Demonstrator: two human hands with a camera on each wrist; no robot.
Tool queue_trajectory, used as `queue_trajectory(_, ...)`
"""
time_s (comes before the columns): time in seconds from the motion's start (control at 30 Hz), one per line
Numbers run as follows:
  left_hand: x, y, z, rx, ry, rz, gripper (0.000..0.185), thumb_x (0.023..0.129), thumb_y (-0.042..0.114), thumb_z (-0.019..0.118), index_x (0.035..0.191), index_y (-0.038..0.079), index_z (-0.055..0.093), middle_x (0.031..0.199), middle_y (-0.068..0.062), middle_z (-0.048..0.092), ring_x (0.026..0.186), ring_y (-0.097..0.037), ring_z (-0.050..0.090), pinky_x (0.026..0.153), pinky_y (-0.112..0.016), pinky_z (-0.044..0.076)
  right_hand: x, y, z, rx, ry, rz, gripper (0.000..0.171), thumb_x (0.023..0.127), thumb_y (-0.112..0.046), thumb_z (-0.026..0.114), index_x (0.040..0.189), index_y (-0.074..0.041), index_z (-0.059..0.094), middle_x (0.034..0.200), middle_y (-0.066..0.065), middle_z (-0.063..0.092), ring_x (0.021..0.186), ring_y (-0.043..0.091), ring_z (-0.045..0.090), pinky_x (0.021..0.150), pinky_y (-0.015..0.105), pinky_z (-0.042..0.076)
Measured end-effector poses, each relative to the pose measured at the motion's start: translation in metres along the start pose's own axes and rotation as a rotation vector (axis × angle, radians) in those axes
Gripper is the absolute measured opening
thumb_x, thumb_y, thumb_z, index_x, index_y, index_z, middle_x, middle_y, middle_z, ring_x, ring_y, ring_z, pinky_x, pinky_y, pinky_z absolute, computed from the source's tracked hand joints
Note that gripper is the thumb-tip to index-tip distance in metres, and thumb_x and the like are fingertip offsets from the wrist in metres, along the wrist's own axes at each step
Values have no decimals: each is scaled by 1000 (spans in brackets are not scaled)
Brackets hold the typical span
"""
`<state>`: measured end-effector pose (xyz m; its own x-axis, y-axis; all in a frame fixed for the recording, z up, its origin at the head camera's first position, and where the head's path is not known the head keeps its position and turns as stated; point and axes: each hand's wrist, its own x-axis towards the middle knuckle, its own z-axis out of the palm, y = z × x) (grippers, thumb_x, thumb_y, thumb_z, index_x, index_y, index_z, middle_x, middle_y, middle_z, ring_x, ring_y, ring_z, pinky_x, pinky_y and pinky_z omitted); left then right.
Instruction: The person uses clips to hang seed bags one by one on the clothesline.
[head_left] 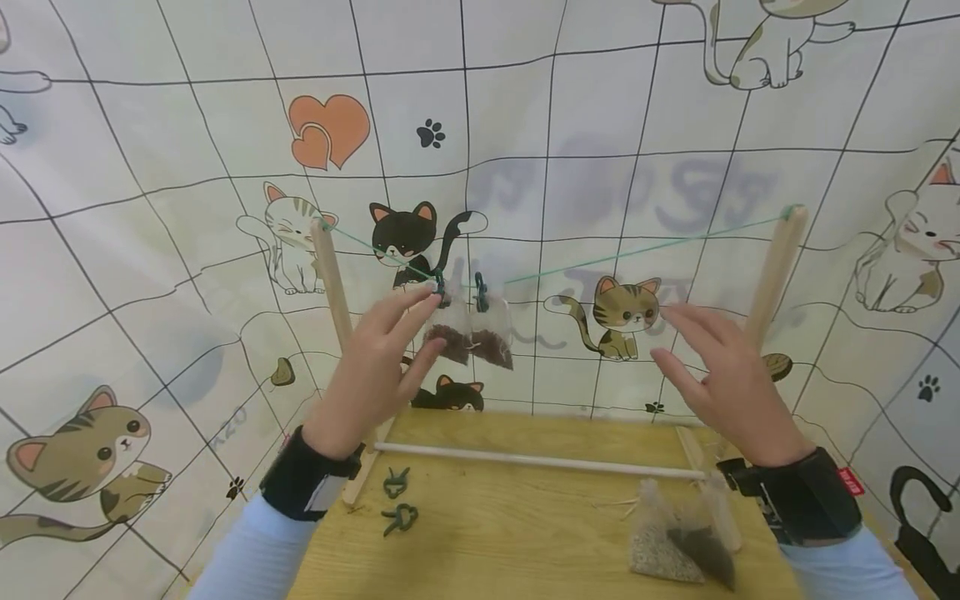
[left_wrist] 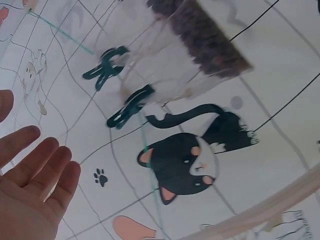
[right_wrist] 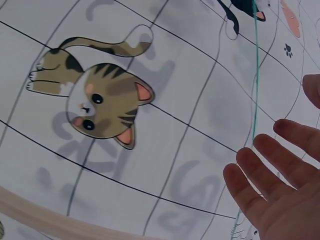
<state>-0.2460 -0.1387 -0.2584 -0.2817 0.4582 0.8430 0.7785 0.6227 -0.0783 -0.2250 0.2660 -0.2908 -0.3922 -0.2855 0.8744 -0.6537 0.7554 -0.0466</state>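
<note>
Two small clear bags of dark brown bits (head_left: 491, 343) hang side by side from a thin green string (head_left: 637, 250). Dark green clips (head_left: 481, 292) hold them there by their tops. My left hand (head_left: 386, 350) is just left of the bags, overlapping one in the head view; the left wrist view shows its fingers (left_wrist: 60, 167) loosely extended, apart from the clips (left_wrist: 131, 106). Over on the right, my right hand (head_left: 735, 387) is raised near the right wooden post (head_left: 776, 275), its fingers spread and holding nothing.
The string runs from the left post (head_left: 330, 283) to the right one. A white rod (head_left: 540, 458) crosses low between the stand's feet. Two loose green clips (head_left: 400, 518) lie on the wooden table (head_left: 510, 542). Bags with pale grains (head_left: 660, 550) and dark contents (head_left: 705, 550) lie front right.
</note>
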Motion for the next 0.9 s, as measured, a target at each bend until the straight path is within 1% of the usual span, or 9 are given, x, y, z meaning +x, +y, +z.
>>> queue_trajectory(0.07,-17,2,7,27,27,-17,47,103,23,63,143,-3,58,142,-23,58,129,-40,55,108,-53,44,-17,0,7,-11,18,28,65,107,-53,49,139,3,61,139,23,59,127,43,54,109,25,39)
queue_trajectory(0.13,-34,4,14,63,41,-41,48,107,30,57,144,-1,57,142,-23,58,125,-40,56,104,-54,46,-33,0,14,-22,16,65,61,107,-48,53,140,3,61,141,23,58,127,44,53,105,27,41)
queue_trajectory(0.27,-70,7,30,127,43,-94,53,111,39,46,144,0,58,141,-22,58,121,-40,59,96,-54,51,-66,-3,28,-27,-16,167,50,98,-22,72,141,2,60,143,22,56,128,43,52,96,36,44)
queue_trajectory(0.43,-107,11,49,121,43,-160,55,111,42,42,138,-2,62,137,-22,62,119,-40,61,95,-55,52,-98,-7,46,-9,-9,236,52,88,-8,79,136,5,62,138,24,59,122,46,56,106,8,30)
queue_trajectory(0.5,-119,14,56,88,48,-189,49,109,36,50,136,-4,63,135,-23,63,118,-41,62,95,-56,51,-108,-8,51,8,-8,259,51,88,-7,78,135,6,62,136,24,60,121,47,56,107,2,20)
queue_trajectory(0.63,-138,18,64,38,28,-255,46,104,30,61,135,-5,62,137,-24,61,124,-43,58,101,-59,48,-123,-15,61,30,-27,329,51,89,-5,78,136,5,62,137,23,59,123,47,56,103,-1,19)
queue_trajectory(0.77,-153,20,71,44,26,-279,49,107,34,57,135,-5,62,137,-24,61,125,-44,58,100,-61,49,-136,-19,72,50,-31,355,51,87,-3,79,134,7,62,137,25,58,123,48,54,105,0,18)
queue_trajectory(0.83,-159,20,75,54,37,-279,50,108,36,54,134,-6,63,136,-24,62,119,-44,61,95,-61,51,-141,-20,78,62,-36,362,51,86,-1,79,133,9,62,136,26,59,123,49,55,109,4,24)
queue_trajectory(0.9,-163,20,77,51,43,-290,48,107,33,57,133,-7,63,133,-25,63,113,-44,64,91,-60,53,-144,-23,85,63,-56,372,51,86,-1,80,133,9,62,135,26,59,122,48,56,110,18,38)
